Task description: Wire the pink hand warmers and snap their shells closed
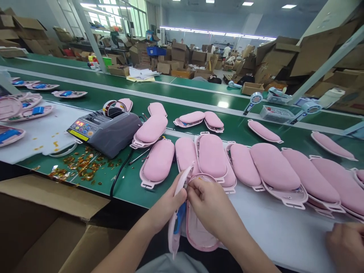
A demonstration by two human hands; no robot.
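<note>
Grips the pink half-shell (171, 229) near the worktop (273, 223) in the curled left hand (167, 201), pinches at its top with the right hand (206, 201), on what cannot tell, and could drop it by slackening.

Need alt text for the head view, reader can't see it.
Left hand holds a pink shell half on edge, blue part inside; right hand works at its inner side. More pink shells crowd the green bench, with a grey tape dispenser and amber tape scraps at left. Another person's hand shows at lower right.
</note>
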